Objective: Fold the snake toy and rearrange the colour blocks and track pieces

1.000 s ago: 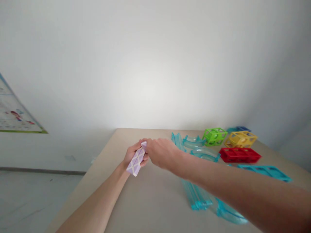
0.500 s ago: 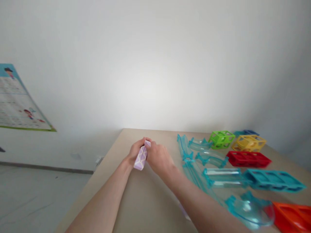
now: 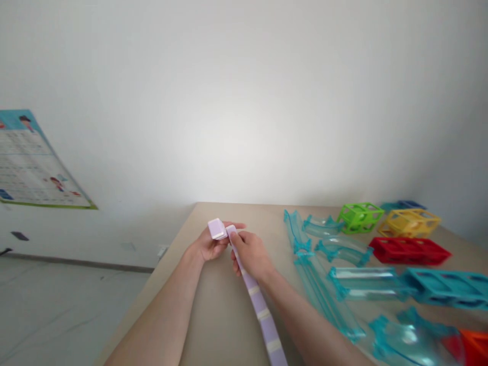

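A lavender and white snake puzzle (image 3: 262,311) is between my two hands above the table. Its folded end stands up at my left hand (image 3: 208,247), whose fingers curl beneath and behind it, one finger stretched out to the right. My right hand (image 3: 249,254) pinches the strip just beside the fold, thumb on top. From there the long straight part runs down toward me and leaves the view at the bottom edge. Part of the joint between the folded end and the strip is hidden by my fingers.
On the right of the table (image 3: 221,315) lie clear teal track pieces (image 3: 324,290). Beyond them are a green frame block (image 3: 360,217), a yellow one (image 3: 409,222), a red block (image 3: 409,250), a teal block (image 3: 448,288) and an orange piece (image 3: 475,345). A wall stands behind.
The snake puzzle has been turned: its patterned side faced me, and now the banded strip shows, reaching toward me. My hands have drawn slightly apart. The view has shifted a little left.
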Motion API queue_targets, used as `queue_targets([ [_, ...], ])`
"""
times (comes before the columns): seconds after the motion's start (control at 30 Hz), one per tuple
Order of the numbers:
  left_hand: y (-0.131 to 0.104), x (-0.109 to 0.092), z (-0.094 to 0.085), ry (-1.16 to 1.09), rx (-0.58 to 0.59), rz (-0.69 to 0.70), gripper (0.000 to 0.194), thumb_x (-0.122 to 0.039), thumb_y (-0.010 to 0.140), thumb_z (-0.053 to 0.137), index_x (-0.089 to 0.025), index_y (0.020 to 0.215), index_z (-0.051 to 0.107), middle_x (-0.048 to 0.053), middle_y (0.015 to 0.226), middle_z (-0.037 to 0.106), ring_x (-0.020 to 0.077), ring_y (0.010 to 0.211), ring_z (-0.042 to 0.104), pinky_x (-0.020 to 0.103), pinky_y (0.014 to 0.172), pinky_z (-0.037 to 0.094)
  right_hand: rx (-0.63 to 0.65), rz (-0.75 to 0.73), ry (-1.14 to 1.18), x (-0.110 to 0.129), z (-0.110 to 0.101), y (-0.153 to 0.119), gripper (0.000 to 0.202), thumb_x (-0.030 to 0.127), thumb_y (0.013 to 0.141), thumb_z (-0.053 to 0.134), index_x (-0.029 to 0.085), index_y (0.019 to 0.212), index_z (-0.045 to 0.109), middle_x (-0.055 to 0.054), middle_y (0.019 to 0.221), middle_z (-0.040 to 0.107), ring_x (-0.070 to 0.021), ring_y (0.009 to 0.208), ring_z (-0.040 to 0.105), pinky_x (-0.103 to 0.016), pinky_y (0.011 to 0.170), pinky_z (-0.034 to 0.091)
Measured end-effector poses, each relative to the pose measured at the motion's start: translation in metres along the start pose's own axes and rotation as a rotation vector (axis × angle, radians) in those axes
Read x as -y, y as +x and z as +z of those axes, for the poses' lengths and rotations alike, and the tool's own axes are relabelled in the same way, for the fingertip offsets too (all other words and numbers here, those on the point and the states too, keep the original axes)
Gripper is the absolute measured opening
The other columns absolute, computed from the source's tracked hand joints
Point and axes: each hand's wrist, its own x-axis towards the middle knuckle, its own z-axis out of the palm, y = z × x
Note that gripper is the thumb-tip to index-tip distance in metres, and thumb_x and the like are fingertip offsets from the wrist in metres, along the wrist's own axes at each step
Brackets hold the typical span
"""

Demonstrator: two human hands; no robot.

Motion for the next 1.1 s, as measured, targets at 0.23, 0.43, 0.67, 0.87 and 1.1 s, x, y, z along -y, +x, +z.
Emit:
queue_targets([
  [0.23, 0.011, 0.003, -0.013, -0.051, -0.034, -0.259, 0.035, -0.027, 0.089, 0.046, -0.008, 0.113, 0.062, -0.008, 0.036, 0.035, 0.0043, 0.024, 0.027, 0.01, 0.023, 0.021, -0.088, 0.095, 0.323, -0.022, 0.017, 0.0, 0.039, 0.051, 0.092, 0.037, 0.018, 0.077, 0.051, 0.003, 0.055, 0.055, -0.0107, 0.032, 0.053, -0.021, 0.03, 0.042],
  [0.43, 0.004, -0.004, -0.003, -0.031, -0.041, -0.368, 0.033, -0.027, 0.095, 0.037, -0.009, 0.107, 0.062, -0.009, 0.036, 0.032, 0.0036, 0.022, 0.024, 0.009, 0.022, 0.018, -0.133, 0.119, 0.437, -0.028, 0.018, -0.001, 0.037, 0.052, 0.085, 0.051, 0.017, 0.073, 0.053, 0.004, 0.049, 0.053, -0.0117, 0.029, 0.05, -0.02, 0.026, 0.038],
  [0.67, 0.006, 0.009, 0.012, 0.125, -0.108, -0.02, 0.04, -0.047, 0.091, 0.044, -0.013, 0.1, 0.063, -0.007, 0.041, 0.041, 0.0064, 0.026, 0.036, 0.014, 0.026, 0.028, -0.114, 0.171, 0.723, -0.022, 0.016, 0.001, 0.036, 0.045, 0.09, 0.042, 0.017, 0.069, 0.051, 0.005, 0.046, 0.05, -0.0097, 0.027, 0.044, -0.021, 0.027, 0.036],
  [0.87, 0.009, 0.019, 0.02, 0.379, -0.154, 0.417, 0.042, -0.052, 0.076, 0.067, -0.014, 0.094, 0.065, 0.002, 0.07, 0.062, 0.0098, 0.051, 0.057, 0.02, 0.046, 0.046, -0.055, 0.254, 0.948, -0.017, 0.01, -0.002, 0.034, 0.04, 0.093, 0.032, 0.018, 0.075, 0.05, 0.005, 0.047, 0.047, -0.0086, 0.028, 0.039, -0.021, 0.027, 0.032],
  [1.1, 0.009, 0.016, 0.024, 0.547, -0.246, 0.579, 0.034, -0.038, 0.066, 0.079, -0.014, 0.087, 0.068, 0.001, 0.071, 0.064, 0.011, 0.058, 0.055, 0.023, 0.056, 0.046, -0.059, 0.287, 0.961, -0.015, 0.013, -0.005, 0.031, 0.039, 0.095, 0.03, 0.018, 0.082, 0.049, 0.006, 0.046, 0.046, -0.0093, 0.028, 0.041, -0.02, 0.027, 0.034],
])
